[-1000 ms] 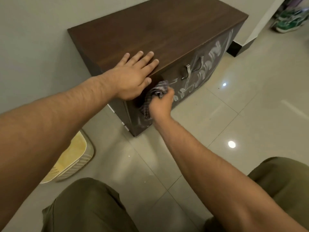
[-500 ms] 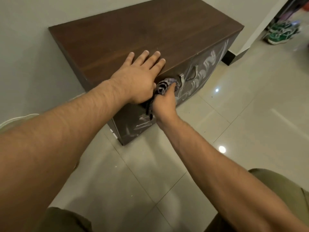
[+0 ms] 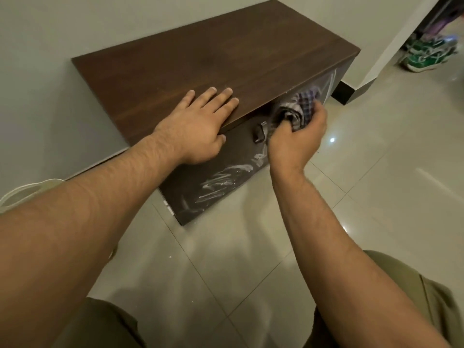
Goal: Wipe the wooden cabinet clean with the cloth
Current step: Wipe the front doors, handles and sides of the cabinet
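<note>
A low dark wooden cabinet (image 3: 226,54) stands against the wall, its patterned doors facing right and toward me. My left hand (image 3: 198,124) lies flat, fingers spread, on the near front edge of the top. My right hand (image 3: 298,139) grips a bunched checked cloth (image 3: 300,106) and presses it against the right door just under the top edge. A metal door handle (image 3: 259,133) shows just left of the cloth. Part of the right door is hidden behind hand and cloth.
Glossy light floor tiles (image 3: 376,187) spread out in front of the cabinet. Green and white shoes (image 3: 426,52) lie beyond a wall corner (image 3: 381,56) at the top right. A pale rounded object (image 3: 27,194) peeks out behind my left forearm. My knees in olive shorts (image 3: 100,327) fill the bottom.
My right hand has slid the cloth to the right along the door front, past the handles. The left hand has stayed flat on the top. The view has shifted.
</note>
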